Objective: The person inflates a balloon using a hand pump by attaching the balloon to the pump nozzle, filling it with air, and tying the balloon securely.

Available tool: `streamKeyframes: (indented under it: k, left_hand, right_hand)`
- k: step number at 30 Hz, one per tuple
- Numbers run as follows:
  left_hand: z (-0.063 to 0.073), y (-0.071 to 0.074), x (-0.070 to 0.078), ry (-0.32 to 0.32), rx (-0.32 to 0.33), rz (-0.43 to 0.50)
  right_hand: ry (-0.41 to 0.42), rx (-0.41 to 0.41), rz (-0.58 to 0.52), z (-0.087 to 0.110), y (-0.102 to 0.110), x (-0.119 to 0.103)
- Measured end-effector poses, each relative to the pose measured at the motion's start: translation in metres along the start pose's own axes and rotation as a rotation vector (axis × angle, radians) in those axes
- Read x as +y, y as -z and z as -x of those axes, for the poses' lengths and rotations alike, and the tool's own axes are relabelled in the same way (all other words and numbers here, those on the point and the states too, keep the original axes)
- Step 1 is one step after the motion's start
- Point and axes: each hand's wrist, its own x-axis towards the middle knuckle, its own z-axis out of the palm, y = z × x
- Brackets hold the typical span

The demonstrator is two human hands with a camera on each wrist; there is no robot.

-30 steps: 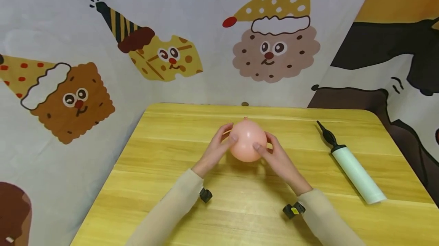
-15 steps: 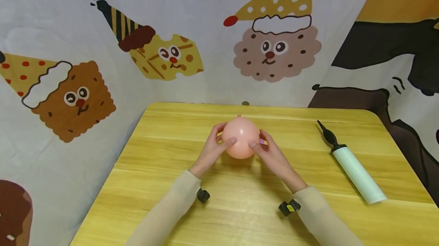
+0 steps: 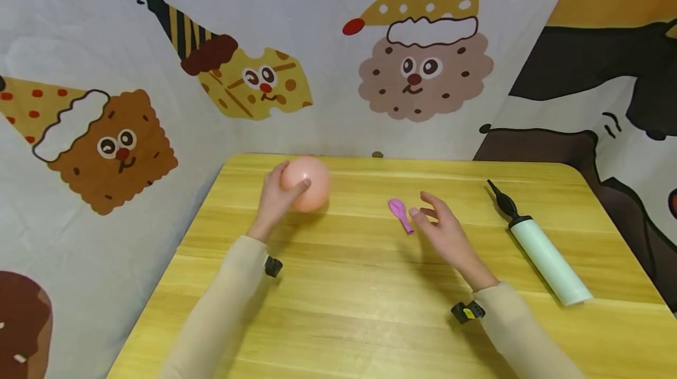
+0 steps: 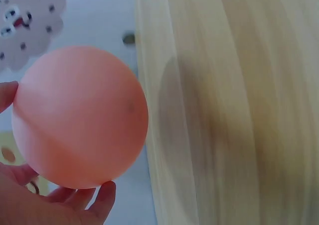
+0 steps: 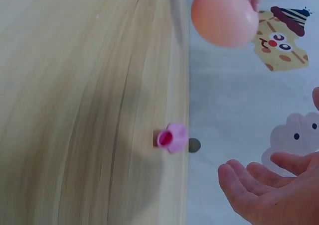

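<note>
Left hand point(image 3: 274, 200): pinching the inflated balloon point(image 3: 314, 188), thumb across the near side, other fingers round its left.
Inflated balloon: at the left hand's fingertips, off to its right and held above the table point(image 3: 317, 320); its neck does not show, so I cannot tell whether it is tied.
Right hand point(image 3: 449, 235): fingers loosely bent and spread, gripping nothing, raised over the table.
Flat balloon point(image 3: 398, 210): on the table, just left of the right hand's thumb, untouched, mouth end toward the person.
Pump point(image 3: 550, 261): lying to the right of the right hand, well apart from it, black nozzle pointing away from the person.
Slip risk: smooth, round skin in one hand could slide out if the grip loosens, and a light balloon would probably roll.
Burst risk: a hard squeeze or fingernail could pop it.
Nudge risk: a careless right-hand sweep could push the flat balloon away.
</note>
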Motion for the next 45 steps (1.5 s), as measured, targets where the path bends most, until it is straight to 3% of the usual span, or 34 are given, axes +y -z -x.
streamKeyframes:
  k: [4, 11, 25, 32, 39, 42, 45]
  left_hand:
    - [-0.014, 0.018, -0.012, 0.018, 0.02, -0.091]
    - [-0.023, 0.034, -0.027, 0.084, 0.011, -0.06]
    - [-0.019, 0.043, -0.035, 0.101, -0.034, -0.056]
    - [-0.019, 0.039, -0.038, 0.097, 0.03, -0.01]
    - [-0.016, 0.03, -0.04, 0.006, 0.16, -0.025]
    - [-0.011, 0.022, -0.035, -0.086, 0.205, -0.043]
    - [-0.006, 0.01, -0.029, -0.217, 0.239, -0.089]
  right_hand:
    - [-0.015, 0.012, 0.038, 0.003, 0.007, 0.005]
    - [-0.018, 0.019, 0.069, 0.004, 0.012, 0.01]
    - [-0.019, 0.027, 0.101, 0.01, 0.017, 0.015]
    - [-0.03, 0.026, 0.104, 0.016, 0.024, 0.02]
    - [-0.029, 0.024, 0.125, 0.021, 0.033, 0.027]
    - [-0.024, 0.024, 0.126, 0.026, 0.039, 0.026]
    - [-0.014, 0.025, 0.127, 0.032, 0.045, 0.022]
